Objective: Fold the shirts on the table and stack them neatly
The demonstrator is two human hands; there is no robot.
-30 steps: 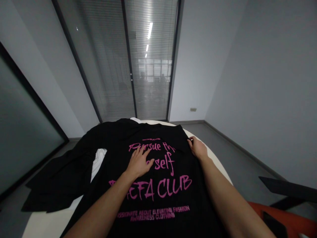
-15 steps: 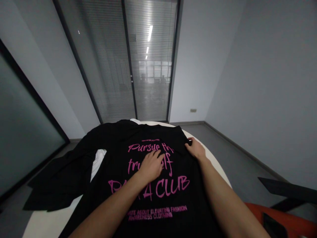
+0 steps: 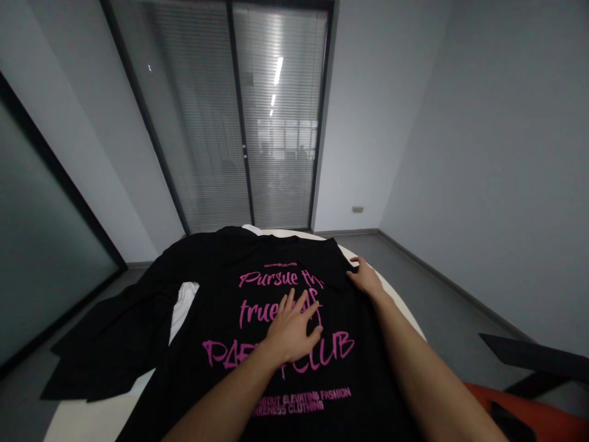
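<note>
A black T-shirt (image 3: 322, 383) with pink lettering lies spread over a round white table, its printed side up. My left hand (image 3: 292, 328) rests flat on the print, fingers spread, covering some letters. At the shirt's upper right edge is my right hand (image 3: 367, 279). Its thumb and fingers grip the black cloth there, where the sleeve looks folded inward. Part of that grip is hidden in the dark fabric.
More black clothing (image 3: 115, 334) lies at the left, partly hanging past the table (image 3: 87, 420). White cloth (image 3: 184, 302) shows between the black pieces. An orange chair (image 3: 529, 414) with a black armrest (image 3: 534, 356) stands at the lower right. Glass doors (image 3: 280, 184) are behind the table.
My left hand has slid slightly right and toward me over the print, and its fingers have spread wider. The right hand stays at the shirt's edge. The view has tilted up slightly.
</note>
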